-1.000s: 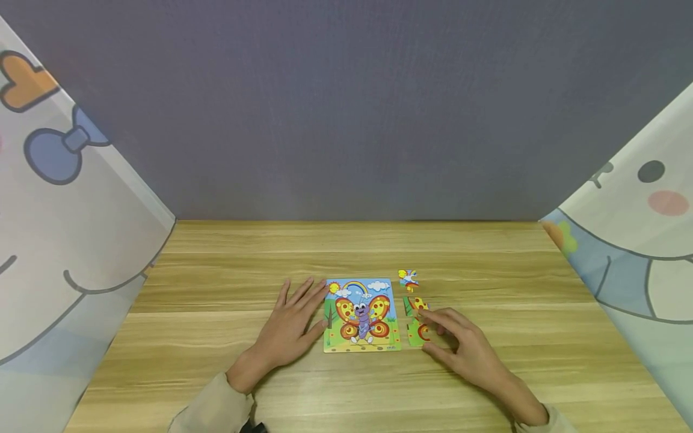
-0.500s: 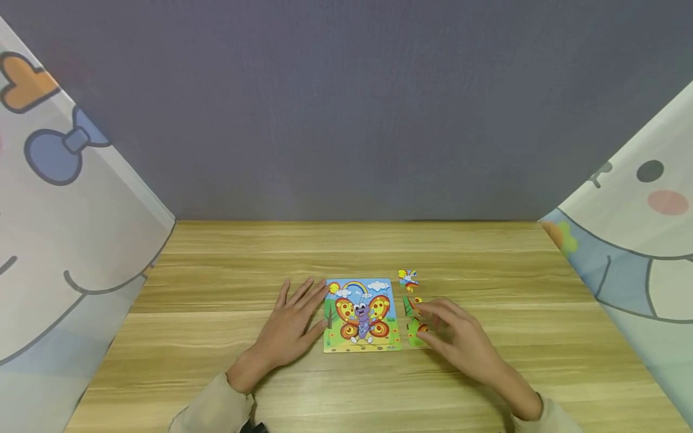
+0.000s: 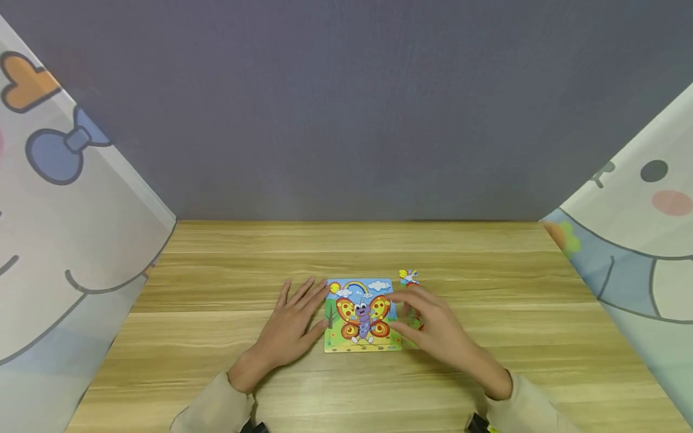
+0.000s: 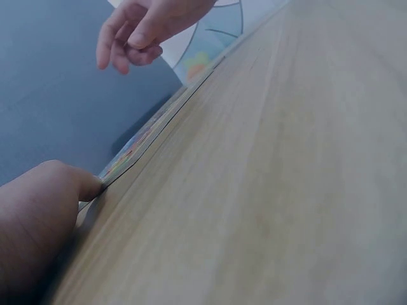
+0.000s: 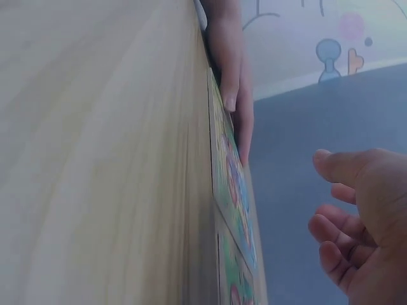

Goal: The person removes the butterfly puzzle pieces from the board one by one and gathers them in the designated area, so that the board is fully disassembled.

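Observation:
A square butterfly jigsaw puzzle [image 3: 346, 346] lies flat on the table between the hands, its picture showing a purple-bodied butterfly under a rainbow. My left hand [image 3: 287, 331] rests on the table with spread fingers, thumb and fingertips right at the puzzle's left edge. Over the puzzle's right edge hovers my right hand [image 3: 441, 328], fingers loosely bent and thumb apart. In the right wrist view that hand [image 5: 375, 222] holds nothing. One loose puzzle piece [image 3: 408, 276] shows beyond its fingers, and other pieces [image 5: 234, 270] beside the puzzle are largely hidden beneath it in the head view.
The wood-grain table [image 3: 243, 252] ends at a dark grey wall [image 3: 346, 120]. Side panels with cartoon figures [image 3: 671, 156] flank it left and right. A small black object [image 3: 477, 423] sits at the right sleeve [image 3: 520, 406].
My right hand has moved left from over the loose pieces to the puzzle's right edge, without a piece in it. The left hand and the puzzle have stayed in place.

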`<state>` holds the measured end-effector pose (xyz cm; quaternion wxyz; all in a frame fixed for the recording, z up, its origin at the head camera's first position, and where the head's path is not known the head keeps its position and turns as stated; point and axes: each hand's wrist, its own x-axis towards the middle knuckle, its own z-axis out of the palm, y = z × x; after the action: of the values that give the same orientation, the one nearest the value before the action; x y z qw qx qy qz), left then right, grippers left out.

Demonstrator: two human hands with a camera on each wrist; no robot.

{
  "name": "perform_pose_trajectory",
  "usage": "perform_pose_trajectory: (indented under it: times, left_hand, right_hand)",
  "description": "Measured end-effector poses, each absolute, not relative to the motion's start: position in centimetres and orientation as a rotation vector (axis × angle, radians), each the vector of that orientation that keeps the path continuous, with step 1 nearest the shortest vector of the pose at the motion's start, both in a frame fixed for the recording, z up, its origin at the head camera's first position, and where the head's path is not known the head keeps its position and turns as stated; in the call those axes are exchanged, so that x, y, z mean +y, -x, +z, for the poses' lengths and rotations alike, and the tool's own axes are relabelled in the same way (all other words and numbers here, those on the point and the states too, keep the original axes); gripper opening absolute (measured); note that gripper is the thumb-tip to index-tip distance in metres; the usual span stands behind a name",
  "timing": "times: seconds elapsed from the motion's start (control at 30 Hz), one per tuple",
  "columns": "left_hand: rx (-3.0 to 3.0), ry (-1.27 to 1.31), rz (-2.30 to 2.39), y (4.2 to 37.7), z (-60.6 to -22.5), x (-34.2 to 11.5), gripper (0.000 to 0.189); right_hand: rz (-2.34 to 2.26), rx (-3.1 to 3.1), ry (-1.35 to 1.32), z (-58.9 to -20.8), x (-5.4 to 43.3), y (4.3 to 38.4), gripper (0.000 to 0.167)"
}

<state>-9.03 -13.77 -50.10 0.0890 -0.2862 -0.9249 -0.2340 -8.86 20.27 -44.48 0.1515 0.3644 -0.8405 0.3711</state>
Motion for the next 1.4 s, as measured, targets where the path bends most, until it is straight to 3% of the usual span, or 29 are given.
perform_pose_trajectory:
  times: [0.17, 0.77, 1.4]
  left_hand:
    - [-2.757, 0.847, -0.703, 9.0, -50.0, -13.7, 0.067]
    - [-2.736, 0.845, -0.704, 9.1, -50.2, -13.8, 0.067]
    - [-2.762, 0.84, -0.725, 9.1, -50.0, -13.7, 0.067]
  right_hand:
    - [1.039, -2.442, -1.039, -44.5, 18.9, 9.5, 0.05]
    - [1.101, -2.718, -0.865, -45.5, 15.4, 11.6, 0.056]
    - [0.875, -2.89, -0.752, -46.8, 15.2, 13.6, 0.069]
